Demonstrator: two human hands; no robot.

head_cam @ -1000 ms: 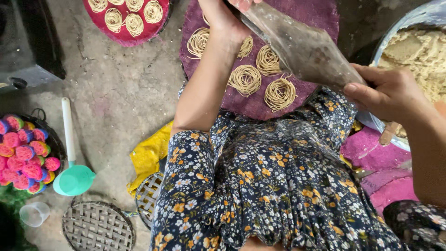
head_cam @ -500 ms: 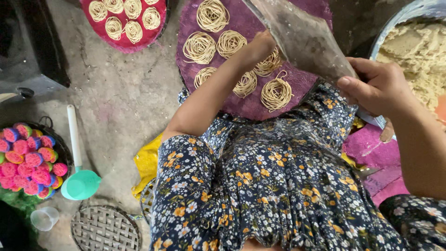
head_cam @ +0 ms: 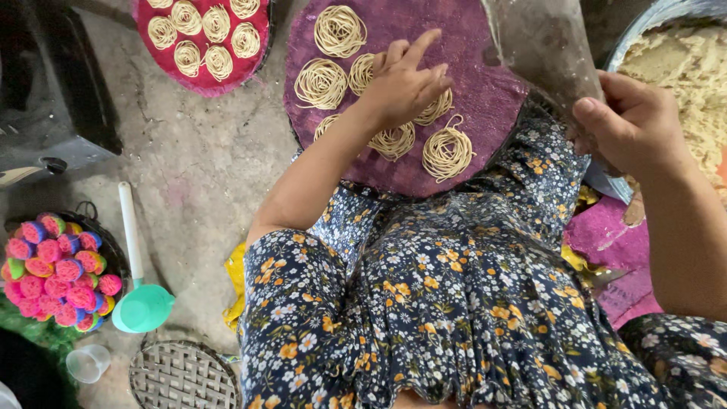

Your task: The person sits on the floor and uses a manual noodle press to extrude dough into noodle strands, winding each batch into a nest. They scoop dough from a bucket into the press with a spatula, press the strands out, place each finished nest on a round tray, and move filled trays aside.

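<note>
Left hand (head_cam: 405, 83) rests fingers spread, gripping nothing, on noodle coils (head_cam: 394, 140) at the middle of the purple mat (head_cam: 485, 91). Right hand (head_cam: 632, 125), closed around the clear piping bag (head_cam: 541, 45), sits to the right; the bag's long axis slants up-left over the mat.

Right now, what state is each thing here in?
Left hand: open, fingers spread, resting on the noodle coils.
Right hand: closed around the piping bag.
Piping bag: held upright, tilted over the mat.
Purple mat: partly covered with coils.
Red mat: carrying coils.
Metal bowl: holding pale dough.
Basket: heaped with bright balls.
Green scoop: lying on the floor.
</note>
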